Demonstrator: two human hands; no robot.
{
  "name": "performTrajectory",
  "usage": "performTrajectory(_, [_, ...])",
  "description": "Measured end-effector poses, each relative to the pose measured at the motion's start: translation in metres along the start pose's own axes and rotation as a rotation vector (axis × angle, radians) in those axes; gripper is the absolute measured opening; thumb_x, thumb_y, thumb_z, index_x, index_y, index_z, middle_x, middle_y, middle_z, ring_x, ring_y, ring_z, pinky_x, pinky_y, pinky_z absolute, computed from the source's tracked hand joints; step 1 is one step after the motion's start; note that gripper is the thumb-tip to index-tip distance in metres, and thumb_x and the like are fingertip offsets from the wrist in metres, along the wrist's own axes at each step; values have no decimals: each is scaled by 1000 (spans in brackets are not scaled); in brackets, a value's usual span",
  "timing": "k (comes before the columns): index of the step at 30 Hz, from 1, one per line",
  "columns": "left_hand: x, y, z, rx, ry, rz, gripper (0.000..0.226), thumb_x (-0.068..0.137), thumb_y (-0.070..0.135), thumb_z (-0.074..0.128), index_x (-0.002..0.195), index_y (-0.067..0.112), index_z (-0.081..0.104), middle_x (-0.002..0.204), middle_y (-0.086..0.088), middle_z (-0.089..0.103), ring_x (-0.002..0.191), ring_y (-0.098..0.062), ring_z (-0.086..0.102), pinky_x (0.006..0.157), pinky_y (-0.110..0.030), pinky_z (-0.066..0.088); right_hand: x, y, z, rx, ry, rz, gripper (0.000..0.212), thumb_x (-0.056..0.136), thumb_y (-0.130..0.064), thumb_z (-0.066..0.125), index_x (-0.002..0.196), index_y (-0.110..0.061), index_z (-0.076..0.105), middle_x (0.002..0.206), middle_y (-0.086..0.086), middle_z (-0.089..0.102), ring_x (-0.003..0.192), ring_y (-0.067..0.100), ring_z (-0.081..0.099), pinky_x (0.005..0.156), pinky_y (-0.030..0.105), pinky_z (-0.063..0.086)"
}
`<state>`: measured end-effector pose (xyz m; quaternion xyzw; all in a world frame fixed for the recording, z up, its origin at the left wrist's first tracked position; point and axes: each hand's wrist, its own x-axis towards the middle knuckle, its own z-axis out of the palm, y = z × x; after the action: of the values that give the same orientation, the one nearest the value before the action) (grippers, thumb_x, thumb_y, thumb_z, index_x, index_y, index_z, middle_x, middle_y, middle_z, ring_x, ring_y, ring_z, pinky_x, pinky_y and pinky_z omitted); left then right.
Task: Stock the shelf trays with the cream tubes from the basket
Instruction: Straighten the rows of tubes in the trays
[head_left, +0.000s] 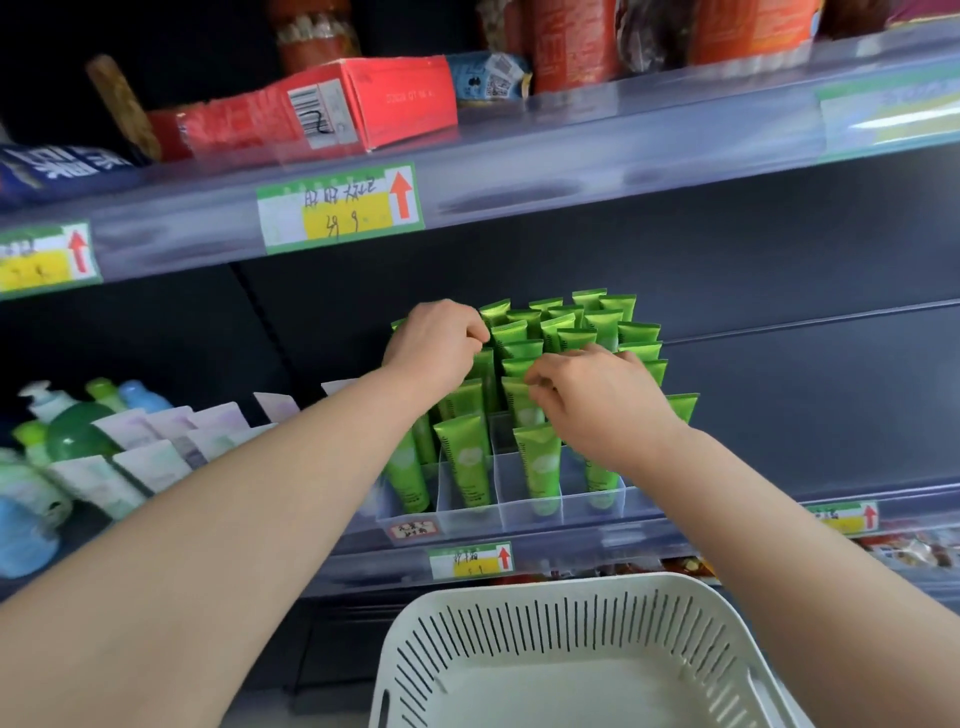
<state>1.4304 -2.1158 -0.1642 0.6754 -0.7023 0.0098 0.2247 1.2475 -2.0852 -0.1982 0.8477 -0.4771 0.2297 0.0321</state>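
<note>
Green cream tubes (465, 457) stand upright in the clear divided tray (519, 506) on the shelf (727, 519). Over the tray, the left hand (434, 340) and right hand (597, 400) each pinch a tube's crimped top with curled fingers. Below the tray sits a white slotted basket (571, 623).

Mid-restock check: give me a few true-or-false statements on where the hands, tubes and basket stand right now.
Both the left hand and the right hand are at the green tubes in the clear tray. True.
Tubes show inside the white basket. False: none show in its visible part.
The tubes stand crimped end up. True.
The red box lies beside the tray. False: it lies on the upper shelf.
</note>
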Motion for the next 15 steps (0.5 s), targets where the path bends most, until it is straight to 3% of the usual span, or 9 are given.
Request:
performTrajectory(4, [-12,-26,-13,18,-8,-19,15,87,16,66,95,25,75,102,5,71,95,-18,64,80,-34,52,11,-28,12,47,-31,-90,23,96,-25,45,114,-27,58,109,-5,65,109,21,52,76,35,34])
performTrajectory(8, [-22,-42,-21,7,-17,-55,15,86,17,66,92,27,75,98,8,70,93,-16,64,82,-35,53,21,-53,28,-65,-148,-171,23,94,-19,48,113,-26,58,112,-4,63,108,22,47,75,37,30])
performTrajectory(13, [-25,-49,-24,-13,-2,-48,21,88,12,61,91,28,75,98,10,70,92,-15,64,81,-35,54,22,-59,33,-146,-185,-124,18,91,-11,49,86,-28,52,82,-3,58,102,22,47,72,34,23])
performTrajectory(15, [-24,-49,-22,-21,4,-38,22,89,12,60,92,28,75,100,10,69,95,-14,63,81,-33,53,21,-55,31,-184,-165,-112,17,91,-11,49,87,-28,54,78,-4,54,101,22,48,72,34,23])
